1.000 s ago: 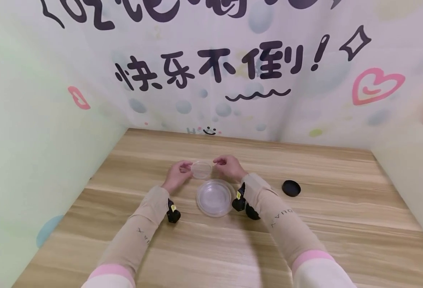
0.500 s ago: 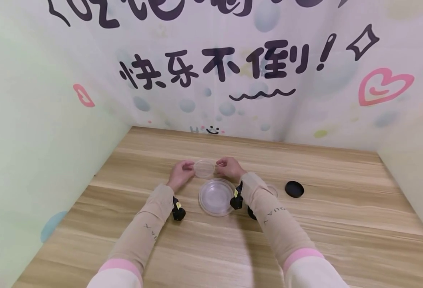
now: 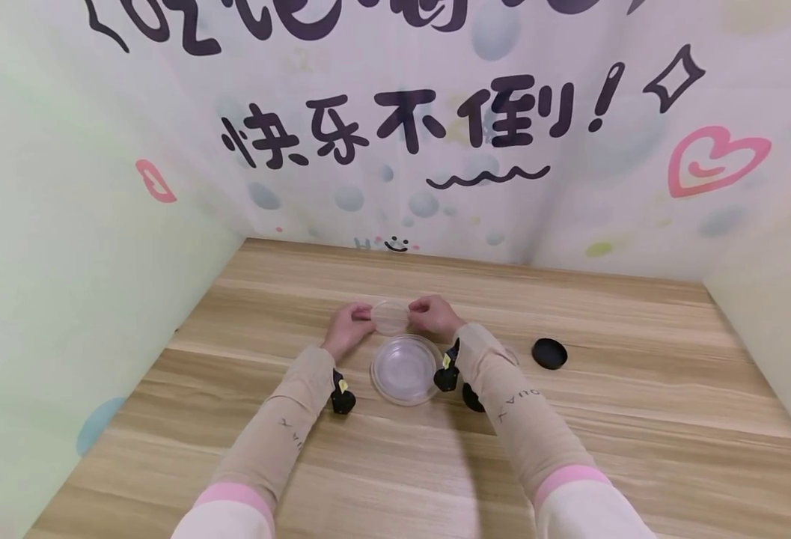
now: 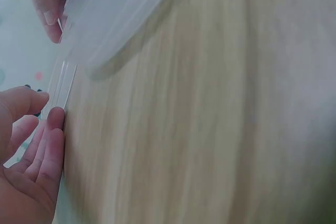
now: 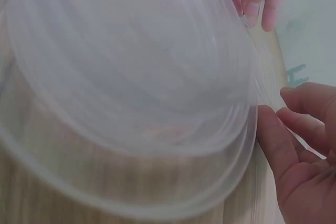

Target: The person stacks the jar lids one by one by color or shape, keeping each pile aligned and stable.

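Note:
In the head view a shallow clear round plastic lid (image 3: 390, 317) is between both hands at mid-table. My left hand (image 3: 351, 328) pinches its left rim; the left wrist view shows thumb and fingers (image 4: 55, 116) around the edge. My right hand (image 3: 438, 317) holds the opposite rim between thumb and fingers (image 5: 273, 129). Nearer the body, a larger clear round container (image 3: 405, 370) rests on the table just in front of the lid. Its wide rim fills much of the right wrist view. Whether it is one piece or a stack I cannot tell.
A black round cap (image 3: 549, 353) lies to the right on the wooden table (image 3: 637, 419). Another black round piece (image 3: 472, 397) is partly covered by the right forearm. A clear rim (image 3: 511, 355) peeks out beside the right sleeve. Printed cloth walls (image 3: 395, 209) border the table.
The lid and left hand have shifted slightly to the right. My right hand, apart from the lid a second ago, now has its fingers at the lid's right rim. The larger container stays put.

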Demonstrator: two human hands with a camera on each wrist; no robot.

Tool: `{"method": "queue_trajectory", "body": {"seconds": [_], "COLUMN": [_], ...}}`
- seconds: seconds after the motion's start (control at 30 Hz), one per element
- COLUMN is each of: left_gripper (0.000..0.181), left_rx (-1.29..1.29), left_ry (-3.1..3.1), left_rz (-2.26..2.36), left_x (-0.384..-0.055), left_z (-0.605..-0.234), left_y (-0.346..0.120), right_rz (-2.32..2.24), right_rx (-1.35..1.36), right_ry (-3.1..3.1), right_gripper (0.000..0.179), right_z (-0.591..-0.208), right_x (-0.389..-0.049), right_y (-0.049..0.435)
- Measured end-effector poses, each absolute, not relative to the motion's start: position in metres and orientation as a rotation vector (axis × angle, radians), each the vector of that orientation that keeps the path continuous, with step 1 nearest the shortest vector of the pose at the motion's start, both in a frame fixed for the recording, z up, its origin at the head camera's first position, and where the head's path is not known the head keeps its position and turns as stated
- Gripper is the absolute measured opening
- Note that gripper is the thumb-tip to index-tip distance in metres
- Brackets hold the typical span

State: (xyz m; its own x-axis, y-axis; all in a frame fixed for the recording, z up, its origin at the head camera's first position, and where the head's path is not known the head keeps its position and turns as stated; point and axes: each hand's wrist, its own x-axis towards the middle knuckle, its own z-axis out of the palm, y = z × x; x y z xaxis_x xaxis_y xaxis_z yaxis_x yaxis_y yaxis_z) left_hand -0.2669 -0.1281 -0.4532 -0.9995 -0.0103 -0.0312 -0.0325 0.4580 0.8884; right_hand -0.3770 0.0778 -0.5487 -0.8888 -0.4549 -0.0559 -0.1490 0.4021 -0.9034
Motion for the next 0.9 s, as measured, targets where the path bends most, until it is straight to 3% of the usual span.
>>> {"method": "queue_trajectory", "body": {"seconds": [0.1,0.17,0.37,0.53,0.9], "left_gripper": [0.038,0.037,0.036,0.035,0.033], "left_rx": [-0.02,0.001,0.046,0.046,0.005], "left_ry": [2.668,2.677,2.665,2.643,2.658], "left_rz": [1.615,1.61,1.599,1.575,1.504], "left_x": [-0.267,-0.267,-0.269,-0.27,-0.271], "left_z": [-0.453,-0.453,-0.452,-0.451,-0.45], "left_y": [-0.122,-0.118,-0.11,-0.111,-0.108], "right_rz": [-1.51,-1.509,-1.406,-1.378,-1.417], "right_rx": [-0.548,-0.49,-0.229,-0.203,-0.313], "right_ry": [2.387,2.364,2.366,2.358,2.401], "right_gripper": [0.043,0.042,0.036,0.036,0.035], "right_z": [-0.566,-0.555,-0.448,-0.398,-0.462], "right_x": [-0.388,-0.381,-0.308,-0.273,-0.318], "right_y": [0.087,0.089,0.082,0.079,0.084]}}
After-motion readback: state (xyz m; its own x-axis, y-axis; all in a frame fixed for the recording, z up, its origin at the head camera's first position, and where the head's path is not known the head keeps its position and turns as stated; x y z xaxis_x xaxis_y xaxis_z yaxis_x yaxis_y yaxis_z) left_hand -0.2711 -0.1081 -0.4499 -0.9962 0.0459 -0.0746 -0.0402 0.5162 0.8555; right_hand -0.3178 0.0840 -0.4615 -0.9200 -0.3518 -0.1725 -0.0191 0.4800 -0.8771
